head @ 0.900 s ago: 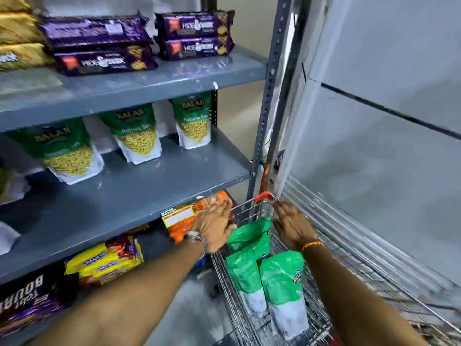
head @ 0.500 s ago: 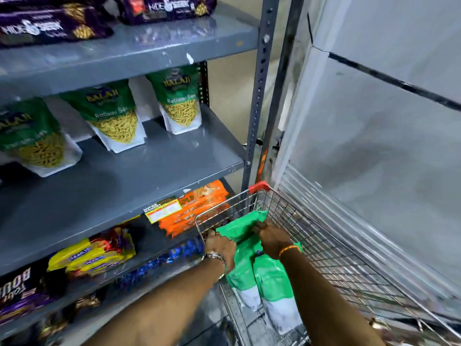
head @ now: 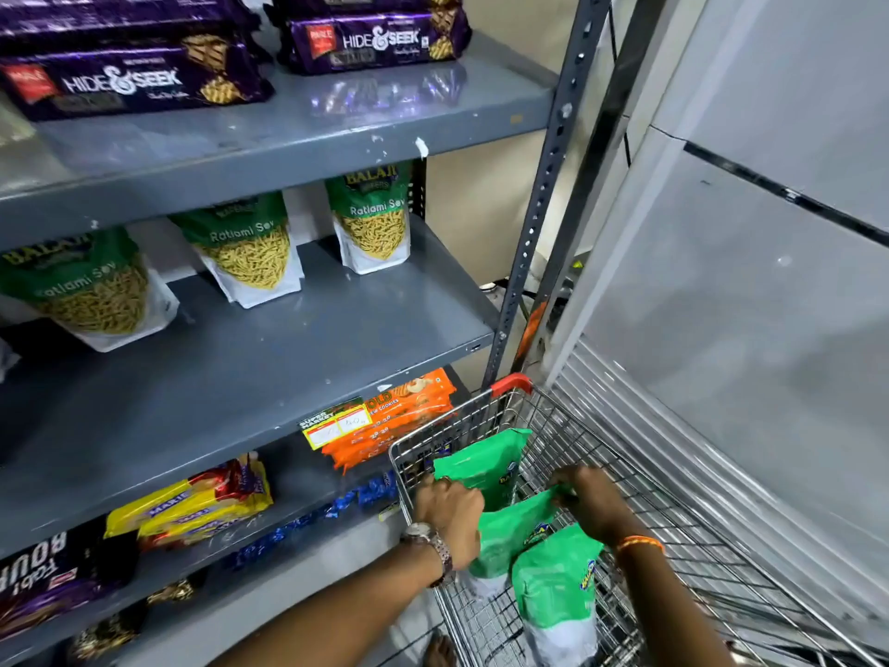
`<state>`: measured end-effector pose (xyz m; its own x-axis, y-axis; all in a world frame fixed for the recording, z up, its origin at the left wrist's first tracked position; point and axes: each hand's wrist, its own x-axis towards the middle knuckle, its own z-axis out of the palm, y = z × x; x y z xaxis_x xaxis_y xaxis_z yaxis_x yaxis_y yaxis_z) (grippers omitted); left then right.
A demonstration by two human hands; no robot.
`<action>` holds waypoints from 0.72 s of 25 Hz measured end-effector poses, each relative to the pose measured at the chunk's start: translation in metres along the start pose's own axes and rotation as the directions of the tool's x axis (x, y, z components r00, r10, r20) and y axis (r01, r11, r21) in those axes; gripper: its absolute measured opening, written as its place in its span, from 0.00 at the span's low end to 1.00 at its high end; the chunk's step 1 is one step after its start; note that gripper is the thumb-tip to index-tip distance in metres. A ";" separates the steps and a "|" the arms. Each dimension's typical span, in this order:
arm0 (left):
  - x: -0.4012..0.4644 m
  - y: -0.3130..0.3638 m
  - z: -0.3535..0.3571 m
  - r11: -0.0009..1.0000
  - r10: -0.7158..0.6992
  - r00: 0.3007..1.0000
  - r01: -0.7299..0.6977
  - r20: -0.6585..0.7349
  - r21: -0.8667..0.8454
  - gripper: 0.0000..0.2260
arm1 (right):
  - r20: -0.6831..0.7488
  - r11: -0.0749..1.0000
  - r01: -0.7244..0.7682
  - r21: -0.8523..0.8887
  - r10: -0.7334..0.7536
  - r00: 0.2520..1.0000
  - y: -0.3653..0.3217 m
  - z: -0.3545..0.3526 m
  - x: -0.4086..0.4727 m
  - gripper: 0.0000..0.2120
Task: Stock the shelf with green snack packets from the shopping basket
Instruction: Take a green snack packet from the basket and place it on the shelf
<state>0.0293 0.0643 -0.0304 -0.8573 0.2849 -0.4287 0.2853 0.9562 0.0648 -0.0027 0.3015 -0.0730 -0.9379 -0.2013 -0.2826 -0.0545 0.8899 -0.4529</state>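
Observation:
Three green snack packets stand in the wire shopping basket [head: 640,479] at the lower right. My left hand [head: 450,510] grips the left edge of the rear green packet [head: 486,466]. My right hand [head: 589,500] pinches the top corner of the middle green packet [head: 514,531]. A third green packet [head: 553,589] stands nearest me, untouched. On the middle grey shelf [head: 288,368] three matching green Ratlami Sev packets [head: 370,223] stand upright along the back.
Purple biscuit packs [head: 380,40] lie on the top shelf. Orange cookie packs [head: 394,426], yellow Marie packs [head: 192,503] and dark packs fill the lower shelf. A grey upright post [head: 539,209] stands beside the basket, and a grey panel wall [head: 745,281] is on the right.
Both hands dropped from the basket's rim into the basket and closed on the tops of two green packets. The rear packet now stands more upright.

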 end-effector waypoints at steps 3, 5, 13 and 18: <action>-0.032 -0.018 -0.039 0.995 0.008 0.979 -0.029 -0.206 -0.100 0.11 | -0.152 0.996 0.030 0.088 -0.016 0.988 -0.033 -0.057 -0.018 0.10; -0.053 -0.036 -0.077 0.990 0.052 0.887 -0.106 -0.459 -0.094 0.11 | -0.264 0.975 0.091 0.200 -0.036 0.964 -0.062 -0.098 -0.028 0.08; -0.059 -0.126 -0.197 0.522 -0.444 0.607 -0.422 -0.659 -0.741 0.07 | -0.653 0.586 0.509 0.630 0.046 0.756 -0.205 -0.184 0.042 0.09; -0.035 -0.158 -0.225 0.188 -0.597 0.573 -0.580 -0.561 -0.792 0.08 | -0.690 0.474 0.578 0.664 0.092 0.718 -0.241 -0.186 0.108 0.11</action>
<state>-0.0818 -0.0822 0.1772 -0.9021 -0.3705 0.2213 0.2116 0.0671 0.9750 -0.1543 0.1415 0.1629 -0.9147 0.2198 0.3392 -0.3406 0.0331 -0.9396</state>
